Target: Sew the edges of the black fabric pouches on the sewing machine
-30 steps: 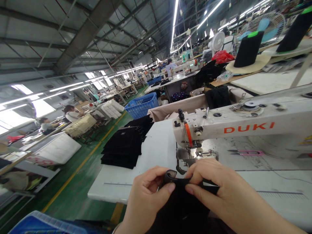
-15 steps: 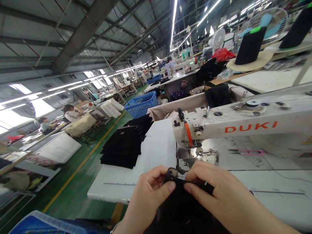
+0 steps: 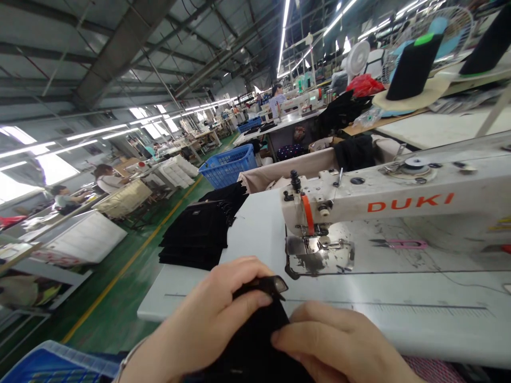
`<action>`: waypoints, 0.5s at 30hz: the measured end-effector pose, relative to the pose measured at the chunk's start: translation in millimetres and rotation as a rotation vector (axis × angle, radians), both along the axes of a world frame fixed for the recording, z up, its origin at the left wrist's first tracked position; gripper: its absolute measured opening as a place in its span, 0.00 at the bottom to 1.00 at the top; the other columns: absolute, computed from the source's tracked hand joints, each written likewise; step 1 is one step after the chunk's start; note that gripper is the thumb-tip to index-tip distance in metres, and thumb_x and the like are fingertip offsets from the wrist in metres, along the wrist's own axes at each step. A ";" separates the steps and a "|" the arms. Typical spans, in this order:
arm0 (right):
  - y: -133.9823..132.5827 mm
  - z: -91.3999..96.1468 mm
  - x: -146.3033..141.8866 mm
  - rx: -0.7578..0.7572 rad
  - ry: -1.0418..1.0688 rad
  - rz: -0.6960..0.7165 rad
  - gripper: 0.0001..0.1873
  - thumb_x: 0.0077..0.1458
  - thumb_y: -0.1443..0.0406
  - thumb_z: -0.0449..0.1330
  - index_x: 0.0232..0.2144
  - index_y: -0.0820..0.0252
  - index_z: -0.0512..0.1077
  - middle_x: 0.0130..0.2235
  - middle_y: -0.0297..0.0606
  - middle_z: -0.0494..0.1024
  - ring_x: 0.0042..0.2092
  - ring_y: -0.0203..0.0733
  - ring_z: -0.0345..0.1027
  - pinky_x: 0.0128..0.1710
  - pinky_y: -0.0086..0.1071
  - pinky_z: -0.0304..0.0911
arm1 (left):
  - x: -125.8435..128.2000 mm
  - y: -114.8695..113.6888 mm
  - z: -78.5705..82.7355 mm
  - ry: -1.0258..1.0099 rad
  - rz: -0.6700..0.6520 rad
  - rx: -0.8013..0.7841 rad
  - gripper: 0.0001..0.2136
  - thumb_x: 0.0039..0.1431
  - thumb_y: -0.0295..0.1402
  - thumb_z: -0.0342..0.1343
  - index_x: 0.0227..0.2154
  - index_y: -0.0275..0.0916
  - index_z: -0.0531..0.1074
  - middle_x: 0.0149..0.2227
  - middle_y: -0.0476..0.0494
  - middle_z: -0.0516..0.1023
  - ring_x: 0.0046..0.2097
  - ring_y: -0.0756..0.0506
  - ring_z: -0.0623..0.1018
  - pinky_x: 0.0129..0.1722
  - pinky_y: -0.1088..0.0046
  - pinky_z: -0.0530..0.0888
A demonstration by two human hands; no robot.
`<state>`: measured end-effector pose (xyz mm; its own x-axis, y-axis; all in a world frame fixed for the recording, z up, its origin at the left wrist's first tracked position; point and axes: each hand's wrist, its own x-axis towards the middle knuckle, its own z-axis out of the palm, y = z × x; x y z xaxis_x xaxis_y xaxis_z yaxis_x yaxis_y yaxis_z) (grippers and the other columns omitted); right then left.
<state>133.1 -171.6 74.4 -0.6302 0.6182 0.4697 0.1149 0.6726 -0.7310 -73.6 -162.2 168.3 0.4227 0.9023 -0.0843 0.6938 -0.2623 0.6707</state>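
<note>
Black cloth (image 3: 257, 332): lower end cut off; held between both hands.
Left hand (image 3: 211, 314): top edge pinched.
Right hand (image 3: 335, 340): right side gripped, some fingers hidden.

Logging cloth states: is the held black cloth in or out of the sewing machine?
Out: left hand and right hand hold the black cloth in front of the sewing machine, white tabletop showing between.

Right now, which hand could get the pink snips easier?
Probably the right hand: it is nearer the pink snips, though touching the black cloth. The left hand is farther off, gripping the cloth's upper end.
</note>
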 end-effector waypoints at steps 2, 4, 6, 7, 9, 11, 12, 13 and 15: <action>2.4 -20.6 -3.7 -0.042 0.062 0.079 0.22 0.61 0.75 0.48 0.53 0.53 0.68 0.44 0.36 0.79 0.42 0.34 0.74 0.41 0.26 0.68 | -7.0 17.3 -8.5 0.069 -0.099 -0.079 0.06 0.64 0.29 0.52 0.38 0.41 0.73 0.38 0.50 0.77 0.41 0.47 0.75 0.43 0.75 0.70; 11.5 -49.2 -8.7 -0.004 -0.001 0.070 0.25 0.59 0.76 0.48 0.56 0.55 0.66 0.48 0.37 0.79 0.47 0.35 0.74 0.47 0.28 0.68 | -10.9 39.0 -36.3 0.173 -0.181 -0.093 0.06 0.63 0.29 0.53 0.39 0.40 0.74 0.38 0.49 0.78 0.41 0.47 0.76 0.43 0.74 0.71; 26.9 -78.8 -13.5 0.167 -0.209 -0.019 0.22 0.60 0.75 0.50 0.55 0.58 0.67 0.44 0.38 0.80 0.42 0.37 0.75 0.42 0.29 0.70 | -9.9 62.9 -75.4 0.266 -0.203 -0.042 0.05 0.61 0.29 0.55 0.38 0.40 0.74 0.38 0.49 0.78 0.40 0.46 0.76 0.42 0.74 0.72; 36.7 -91.3 -15.2 0.289 -0.327 -0.059 0.20 0.60 0.74 0.52 0.53 0.59 0.69 0.40 0.37 0.79 0.38 0.39 0.74 0.38 0.31 0.70 | -7.6 75.3 -95.6 0.286 -0.191 -0.022 0.05 0.60 0.28 0.55 0.37 0.39 0.75 0.38 0.49 0.79 0.40 0.46 0.77 0.42 0.73 0.72; 59.2 -108.4 -16.7 0.395 -0.445 -0.126 0.14 0.61 0.72 0.54 0.47 0.61 0.73 0.35 0.39 0.77 0.36 0.42 0.72 0.35 0.35 0.70 | 0.0 100.3 -130.7 0.324 -0.133 0.044 0.04 0.58 0.27 0.57 0.36 0.38 0.75 0.37 0.47 0.79 0.40 0.44 0.77 0.42 0.71 0.73; 83.0 -114.4 -15.4 0.419 -0.491 -0.183 0.11 0.60 0.72 0.55 0.43 0.62 0.75 0.38 0.43 0.76 0.40 0.47 0.71 0.37 0.38 0.69 | 9.3 125.3 -154.5 0.361 -0.054 0.137 0.04 0.57 0.26 0.58 0.35 0.38 0.76 0.38 0.43 0.79 0.42 0.42 0.77 0.45 0.67 0.72; 94.1 -114.4 -13.8 0.430 -0.510 -0.208 0.10 0.59 0.72 0.56 0.42 0.63 0.75 0.40 0.45 0.76 0.43 0.49 0.70 0.39 0.40 0.69 | 14.0 137.2 -162.1 0.377 -0.005 0.193 0.04 0.57 0.27 0.59 0.36 0.37 0.76 0.40 0.41 0.78 0.45 0.40 0.76 0.48 0.63 0.72; 103.8 -113.4 -11.5 0.442 -0.526 -0.227 0.10 0.58 0.73 0.56 0.41 0.63 0.75 0.41 0.47 0.75 0.45 0.50 0.69 0.41 0.40 0.68 | 18.7 148.0 -167.6 0.390 0.045 0.250 0.06 0.57 0.28 0.60 0.37 0.36 0.75 0.42 0.38 0.77 0.48 0.38 0.75 0.50 0.59 0.71; 117.6 -111.3 -5.3 0.461 -0.550 -0.248 0.11 0.56 0.76 0.56 0.39 0.64 0.76 0.41 0.48 0.76 0.46 0.50 0.69 0.43 0.40 0.68 | 27.3 164.4 -175.1 0.403 0.117 0.352 0.10 0.58 0.32 0.61 0.41 0.34 0.74 0.47 0.35 0.75 0.52 0.35 0.72 0.53 0.54 0.69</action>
